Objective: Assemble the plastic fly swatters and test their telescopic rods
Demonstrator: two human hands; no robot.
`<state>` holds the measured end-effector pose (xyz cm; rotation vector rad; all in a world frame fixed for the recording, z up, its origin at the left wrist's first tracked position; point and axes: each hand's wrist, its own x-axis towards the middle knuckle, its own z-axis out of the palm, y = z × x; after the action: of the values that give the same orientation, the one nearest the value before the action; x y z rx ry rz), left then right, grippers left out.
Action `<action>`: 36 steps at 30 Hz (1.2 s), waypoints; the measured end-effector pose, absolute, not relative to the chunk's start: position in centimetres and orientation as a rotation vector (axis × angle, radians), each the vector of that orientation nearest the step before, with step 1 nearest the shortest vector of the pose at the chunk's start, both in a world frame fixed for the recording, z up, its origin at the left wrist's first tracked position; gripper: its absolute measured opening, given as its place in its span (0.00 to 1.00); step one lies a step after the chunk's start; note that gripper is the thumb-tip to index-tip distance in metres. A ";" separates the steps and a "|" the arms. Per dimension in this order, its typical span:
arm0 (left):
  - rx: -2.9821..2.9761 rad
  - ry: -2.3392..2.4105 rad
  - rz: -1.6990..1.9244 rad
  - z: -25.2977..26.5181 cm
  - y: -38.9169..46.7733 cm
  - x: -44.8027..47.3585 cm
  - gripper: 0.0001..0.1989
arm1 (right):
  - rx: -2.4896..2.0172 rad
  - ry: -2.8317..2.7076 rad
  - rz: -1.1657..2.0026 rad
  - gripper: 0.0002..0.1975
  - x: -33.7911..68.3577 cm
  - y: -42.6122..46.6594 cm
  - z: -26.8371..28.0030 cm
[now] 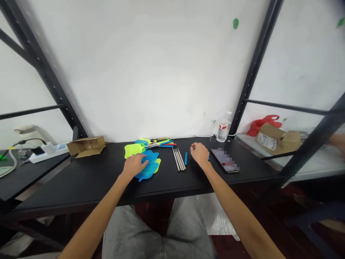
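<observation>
My left hand (134, 165) lies on a pile of blue leaf-shaped fly swatter heads (147, 171), its thumb apart from the fingers. A yellow-green mesh swatter head (159, 165) shows from under the blue ones. Over the table, my right hand (199, 154) has its fingers curled; whether anything is in them is hidden. Left of that hand lies a blue handle tube (185, 158), and a bit of blue shows just past its wrist side. Several metal rods (179, 159) lie side by side between my hands.
Behind my left hand are more fly swatters (134, 149) with coloured handles. A phone (224, 160) and a water bottle (223, 127) are on the right. An open cardboard box (87, 146) sits at the left. Black uprights (253, 68) flank the black table (107, 176).
</observation>
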<state>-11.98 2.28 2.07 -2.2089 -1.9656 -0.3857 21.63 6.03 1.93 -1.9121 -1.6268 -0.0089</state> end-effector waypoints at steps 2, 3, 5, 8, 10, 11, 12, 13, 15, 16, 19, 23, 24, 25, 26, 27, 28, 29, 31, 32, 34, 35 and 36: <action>-2.185 -1.943 -0.482 2.5 2.2 -10.3 0.19 | -2.000 -1.635 -0.097 0.13 23.2 6.4 2.0; -2.182 -1.931 -0.544 2.7 2.2 -9.1 0.19 | -2.049 -1.637 -0.114 0.13 23.8 6.5 2.0; -2.213 -1.953 -0.634 2.9 2.3 -6.1 0.17 | -2.105 -1.663 -0.140 0.13 24.6 6.5 1.8; -2.201 -2.093 -0.713 3.0 2.6 -1.3 0.19 | -2.066 -1.702 -0.270 0.12 24.6 5.9 1.3; -2.191 -2.178 -0.686 2.8 2.9 1.2 0.20 | -2.012 -1.728 -0.330 0.13 23.9 5.3 1.1; -2.182 -2.205 -0.668 2.6 3.0 2.1 0.21 | -1.998 -1.760 -0.302 0.14 23.4 5.0 1.0; -2.188 -2.222 -0.648 2.4 3.2 2.7 0.20 | -1.999 -1.803 -0.238 0.15 22.8 4.7 1.1; -2.199 -2.238 -0.631 2.2 3.3 3.1 0.20 | -2.010 -1.844 -0.161 0.17 22.2 4.5 1.2; -2.219 -2.259 -0.608 1.8 3.5 3.3 0.19 | -2.036 -1.900 -0.065 0.18 21.0 4.4 1.5; -2.225 -2.268 -0.602 1.6 3.6 3.3 0.18 | -2.048 -1.912 -0.052 0.18 20.5 4.4 1.6; -2.234 -2.282 -0.589 1.5 3.9 3.2 0.17 | -2.066 -1.923 -0.064 0.17 19.5 4.8 2.0; -2.250 -2.286 -0.565 1.6 4.1 3.2 0.17 | -2.076 -1.936 -0.036 0.15 19.2 5.1 2.0; -2.254 -2.294 -0.557 1.6 4.1 3.2 0.17 | -2.080 -1.939 -0.034 0.15 19.2 5.2 2.0; -2.258 -2.304 -0.551 1.6 4.1 3.2 0.17 | -2.087 -1.941 -0.033 0.15 19.3 5.2 2.0; -2.263 -2.312 -0.546 1.7 4.2 3.2 0.17 | -2.095 -1.943 -0.030 0.15 19.3 5.1 2.0; -2.267 -2.319 -0.542 1.7 4.2 3.2 0.17 | -2.101 -1.942 -0.029 0.15 19.2 5.1 2.1; -2.274 -2.319 -0.538 1.8 4.3 3.2 0.17 | -2.108 -1.940 -0.029 0.15 19.2 5.1 2.1; -2.281 -2.318 -0.531 1.8 4.3 3.2 0.17 | -2.115 -1.937 -0.027 0.15 19.1 5.0 2.2; -2.296 -2.320 -0.505 1.9 4.5 3.1 0.18 | -2.122 -1.923 -0.026 0.16 18.8 5.0 2.4; -2.300 -2.324 -0.492 2.0 4.5 3.1 0.19 | -2.121 -1.910 -0.029 0.16 18.6 5.1 2.5; -2.306 -2.334 -0.466 2.2 4.6 3.2 0.21 | -2.094 -1.875 -0.041 0.16 18.0 5.2 2.8; -2.309 -2.338 -0.455 2.4 4.6 3.2 0.21 | -2.065 -1.858 -0.049 0.16 17.6 5.3 2.9; -2.311 -2.339 -0.446 2.5 4.6 3.2 0.22 | -2.028 -1.841 -0.056 0.16 17.2 5.4 3.0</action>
<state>3.25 4.57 2.50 -2.3115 -2.3392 -0.4461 17.24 5.36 2.97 -2.0282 -1.8413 -0.0564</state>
